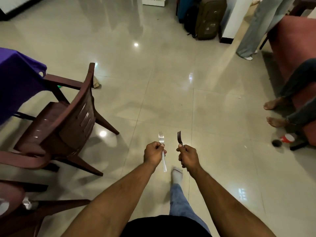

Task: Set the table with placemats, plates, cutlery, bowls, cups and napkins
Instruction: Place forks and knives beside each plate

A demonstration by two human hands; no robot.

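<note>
My left hand pinches a shiny silver fork near its neck, tines up, its handle hanging down past my palm. A second fork, darker in the light, stands tines up in my right hand, whose fingers are curled round the handle. Both hands are held out over the tiled floor, a short gap between them. At the far left is the table under a purple cloth; its top is out of view.
A brown plastic chair stands at the table, with another chair at the bottom left. A seated person's bare feet and a red cup are on the right. Luggage stands at the back. My own foot is stepping forward.
</note>
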